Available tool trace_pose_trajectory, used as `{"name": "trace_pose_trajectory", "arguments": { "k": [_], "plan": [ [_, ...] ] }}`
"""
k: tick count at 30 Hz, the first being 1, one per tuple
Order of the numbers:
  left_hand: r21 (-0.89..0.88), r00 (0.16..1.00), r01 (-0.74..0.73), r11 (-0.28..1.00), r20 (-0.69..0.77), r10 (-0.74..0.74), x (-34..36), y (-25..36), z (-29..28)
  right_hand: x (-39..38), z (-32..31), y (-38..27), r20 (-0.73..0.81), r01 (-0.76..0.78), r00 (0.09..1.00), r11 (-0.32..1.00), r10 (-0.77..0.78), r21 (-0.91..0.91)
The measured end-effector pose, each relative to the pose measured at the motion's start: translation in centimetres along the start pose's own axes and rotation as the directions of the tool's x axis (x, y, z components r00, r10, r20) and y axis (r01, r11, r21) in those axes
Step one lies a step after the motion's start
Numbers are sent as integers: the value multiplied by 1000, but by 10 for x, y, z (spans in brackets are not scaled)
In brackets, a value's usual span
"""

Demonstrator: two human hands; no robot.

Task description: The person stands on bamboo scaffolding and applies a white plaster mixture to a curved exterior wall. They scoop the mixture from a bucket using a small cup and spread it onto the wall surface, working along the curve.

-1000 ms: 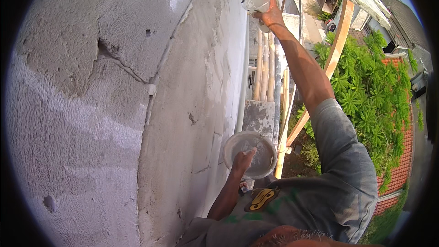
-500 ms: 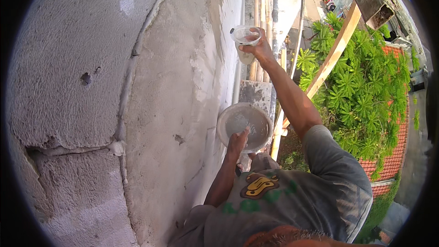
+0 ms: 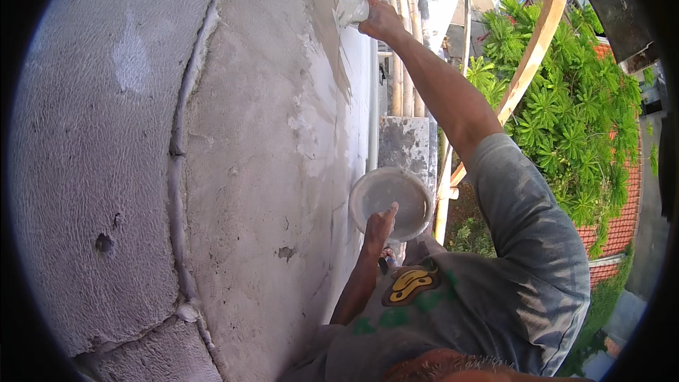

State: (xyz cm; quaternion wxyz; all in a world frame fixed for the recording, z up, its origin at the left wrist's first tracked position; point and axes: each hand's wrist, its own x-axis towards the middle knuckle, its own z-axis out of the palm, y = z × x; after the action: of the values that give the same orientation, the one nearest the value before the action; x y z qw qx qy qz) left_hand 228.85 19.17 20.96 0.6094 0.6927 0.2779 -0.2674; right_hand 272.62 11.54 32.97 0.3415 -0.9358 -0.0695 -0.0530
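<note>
My left hand (image 3: 380, 228) grips the near rim of a round grey basin (image 3: 414, 205), its thumb over the edge and pointing inward. A thin layer of greyish liquid seems to lie in the bowl. Stretched far forward, my right hand (image 3: 382, 20) is closed around a clear plastic cup (image 3: 351, 8). The cup is tipped on its side with its mouth toward the wall (image 3: 254, 170), close to wet, streaked plaster. Whether the cup touches the wall I cannot tell.
Bamboo poles (image 3: 407, 64) and a stained plank (image 3: 404, 143) run along the wall's foot. A slanting wooden beam (image 3: 532, 49) and an upright post stand at the right. Beyond them are green plants (image 3: 559, 127) and an orange tiled roof (image 3: 622, 212), lower down.
My right hand has moved forward and left, tipping the cup from upright toward the wall. My left hand still holds the basin, now slightly farther right in view.
</note>
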Motion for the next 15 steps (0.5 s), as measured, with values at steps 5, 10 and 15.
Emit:
{"name": "trace_pose_trajectory", "arguments": {
  "k": [5,10,15],
  "plan": [
    [104,1000,-3,995,-19,5,2,-5,-3,-53,17,17,93,-55,996,893,15,446],
    [86,1000,1,996,1,-1,5,-12,0,-113,37,49,253,-240,963,708,89,664],
    [51,997,-73,996,18,72,1,-9,-7,-192,47,91,363,-413,906,647,219,641]
  ]
}}
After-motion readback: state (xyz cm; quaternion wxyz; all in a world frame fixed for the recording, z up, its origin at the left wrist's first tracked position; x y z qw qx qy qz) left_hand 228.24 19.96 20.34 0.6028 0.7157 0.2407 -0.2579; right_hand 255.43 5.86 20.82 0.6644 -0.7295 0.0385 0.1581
